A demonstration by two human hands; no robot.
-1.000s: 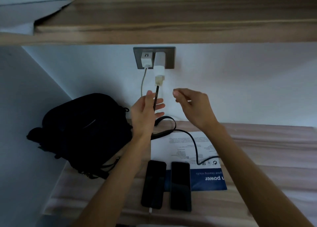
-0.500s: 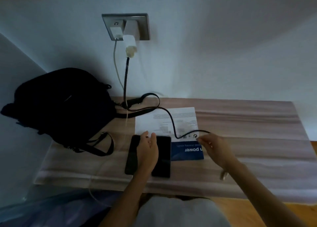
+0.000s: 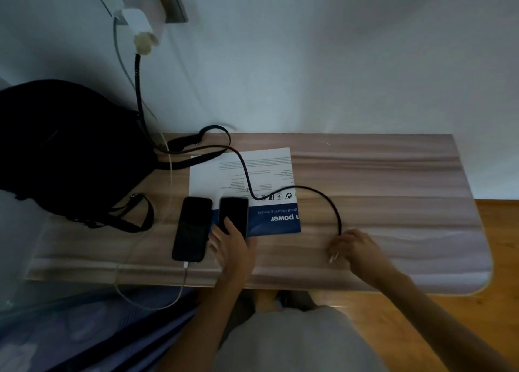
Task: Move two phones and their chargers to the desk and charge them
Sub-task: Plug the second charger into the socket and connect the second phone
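Two dark phones lie side by side on the wooden desk (image 3: pixel 379 175). The left phone (image 3: pixel 192 228) has a white cable (image 3: pixel 168 175) plugged into its near end, running up to a white charger (image 3: pixel 111 2) in the wall socket. My left hand (image 3: pixel 231 245) rests on the near end of the right phone (image 3: pixel 233 213). A black cable (image 3: pixel 244 172) hangs from a second white charger (image 3: pixel 137 20) and curves across the desk. My right hand (image 3: pixel 355 246) pinches that cable's free end, the metal plug pointing toward me.
A black bag (image 3: pixel 64 149) with straps sits at the desk's left, against the wall. A white and blue leaflet (image 3: pixel 258 172) lies under the right phone and the black cable. Wooden floor (image 3: pixel 500 245) shows at the right, beyond the desk's rounded corner.
Both hands came down from the wall charger to the desk. My left hand settled on the right phone, my right hand took the black cable's free end and drew it nearer.
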